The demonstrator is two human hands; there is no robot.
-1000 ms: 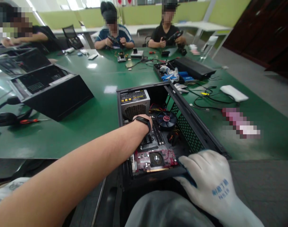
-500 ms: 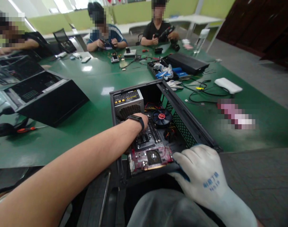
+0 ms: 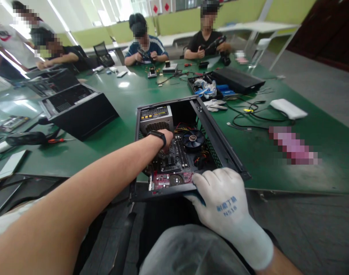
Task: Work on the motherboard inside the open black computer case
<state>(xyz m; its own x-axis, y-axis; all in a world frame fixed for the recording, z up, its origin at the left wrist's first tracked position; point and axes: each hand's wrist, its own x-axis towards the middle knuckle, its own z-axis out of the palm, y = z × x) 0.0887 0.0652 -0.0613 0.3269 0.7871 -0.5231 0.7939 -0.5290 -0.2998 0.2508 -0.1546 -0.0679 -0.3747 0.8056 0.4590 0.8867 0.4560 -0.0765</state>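
Note:
An open black computer case (image 3: 224, 149) lies on its side, jutting past the near table edge. My left hand (image 3: 168, 138), bare with a black wristband, reaches inside, over the motherboard (image 3: 174, 156) and beside the power supply (image 3: 157, 116). Its fingers are hidden, so their hold cannot be told. In a white glove, my right hand (image 3: 217, 194) grips the case's near rim, thumb below and fingers on top. A round black fan (image 3: 193, 140) sits right of the motherboard. Near the front rim is a red circuit card (image 3: 164, 181), partly covered by that rim.
Another black case (image 3: 90, 118) stands at left, near a red-handled screwdriver (image 3: 57, 140). Behind are a black tray with gloves (image 3: 204, 88), loose cables (image 3: 249, 114) and a white box-like object (image 3: 289, 109). Several people sit or stand across the green table (image 3: 111, 152).
My view has turned left, so the background sits farther right. The near rim now hides more of the red card. Both hands keep about the same places at the case.

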